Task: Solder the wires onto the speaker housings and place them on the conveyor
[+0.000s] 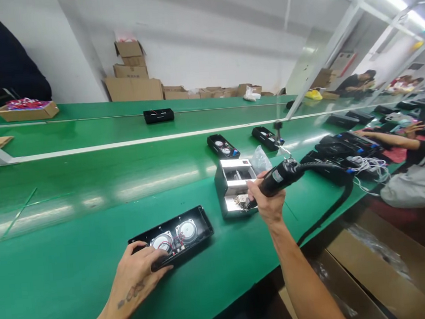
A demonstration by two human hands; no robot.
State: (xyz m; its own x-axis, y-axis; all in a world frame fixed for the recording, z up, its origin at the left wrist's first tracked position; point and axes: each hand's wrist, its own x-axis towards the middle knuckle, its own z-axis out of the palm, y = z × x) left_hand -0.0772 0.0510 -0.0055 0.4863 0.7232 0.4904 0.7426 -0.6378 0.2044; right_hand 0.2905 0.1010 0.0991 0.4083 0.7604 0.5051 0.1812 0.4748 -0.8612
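My left hand point(145, 262) grips the near left end of a black speaker housing point(197, 245), thumb in front and fingers over its top edge. Two round speakers point(186, 231) with red and black wires show inside the housing. In my right hand point(270, 201) is a black electric screwdriver point(279, 177), its cord trailing off to the right. The screwdriver's tip points down into a grey-and-white box point(221, 188) with open compartments, where small metal parts lie. I cannot tell whether the tip touches them.
Two more speaker housings point(223, 146) lie behind the box, near a clear plastic bag point(260, 160). Black housings and white cables point(371, 165) are piled at right, by a co-worker's arm point(393, 138). Cardboard boxes point(385, 263) stand below the table's edge. A metal post point(322, 55) rises behind.
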